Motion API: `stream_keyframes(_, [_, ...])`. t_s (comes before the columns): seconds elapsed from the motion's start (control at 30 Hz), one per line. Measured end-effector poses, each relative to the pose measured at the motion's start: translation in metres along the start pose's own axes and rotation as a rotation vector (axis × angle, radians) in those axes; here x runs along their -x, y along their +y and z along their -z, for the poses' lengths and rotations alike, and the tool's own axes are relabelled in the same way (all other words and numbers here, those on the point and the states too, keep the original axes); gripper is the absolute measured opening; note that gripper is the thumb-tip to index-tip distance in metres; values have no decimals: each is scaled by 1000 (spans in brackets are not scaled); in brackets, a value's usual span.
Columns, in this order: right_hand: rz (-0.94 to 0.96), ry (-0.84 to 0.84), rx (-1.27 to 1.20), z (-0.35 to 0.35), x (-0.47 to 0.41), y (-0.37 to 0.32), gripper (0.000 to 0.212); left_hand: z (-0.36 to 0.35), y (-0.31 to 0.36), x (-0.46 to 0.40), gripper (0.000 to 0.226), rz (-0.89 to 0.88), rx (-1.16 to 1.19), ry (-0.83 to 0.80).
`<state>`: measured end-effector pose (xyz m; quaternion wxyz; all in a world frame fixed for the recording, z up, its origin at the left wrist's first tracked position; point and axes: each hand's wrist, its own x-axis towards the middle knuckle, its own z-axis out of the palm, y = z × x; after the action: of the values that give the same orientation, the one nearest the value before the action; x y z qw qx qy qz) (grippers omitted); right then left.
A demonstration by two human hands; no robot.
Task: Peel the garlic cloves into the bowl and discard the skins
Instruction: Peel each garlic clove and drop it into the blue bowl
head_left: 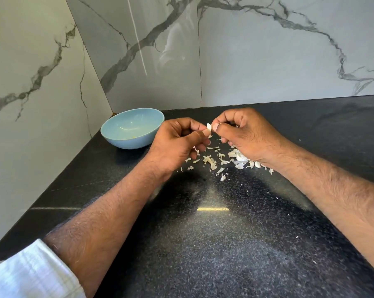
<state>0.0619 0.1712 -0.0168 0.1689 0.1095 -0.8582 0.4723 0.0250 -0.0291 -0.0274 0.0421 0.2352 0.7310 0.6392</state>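
Both hands meet above the black counter (224, 233). My right hand (246, 136) pinches a small garlic clove (209, 126) between thumb and fingers. The thumb and forefinger of my left hand (177, 143) pinch the clove's skin at the same spot. Below the hands lies a scatter of papery garlic skins (211, 161), with several unpeeled cloves (242, 159) partly hidden under my right wrist. A light blue bowl (117, 136) sits to the left, in the counter's corner; a few pale bits lie at its bottom.
Marble-patterned walls (267, 61) close off the counter at the back and the left. Tiny skin flakes (276, 198) dot the counter to the right. My white sleeve (31, 274) shows at the bottom left.
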Motion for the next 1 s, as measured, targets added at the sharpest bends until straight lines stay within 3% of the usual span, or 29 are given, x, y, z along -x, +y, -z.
stream_keyframes(0.13, [-77,0,-67,-3,-1,2,13,0,-1,-1,21,-29,-7,98])
stream_keyframes(0.4, [-85,-55,-115,-3,0,0,12,1,-2,1,7,-99,-70,40])
stream_keyframes(0.47, [-120,-37,-102,2,-1,1,11,6,-1,-1,9,-78,-101,96])
stream_keyframes(0.6, [-155,22,131,17,-4,14,14,23,-5,-9,27,-46,-190,222])
stream_keyframes(0.77, [-90,11,270,22,-5,20,14,17,-12,-12,28,-32,-242,131])
stream_keyframes(0.9, [-62,-21,485,23,-11,34,31,13,-14,-10,17,-32,-271,88])
stream_keyframes(1.0, [19,-68,571,18,-10,40,8,11,-15,-9,14,-36,-283,72])
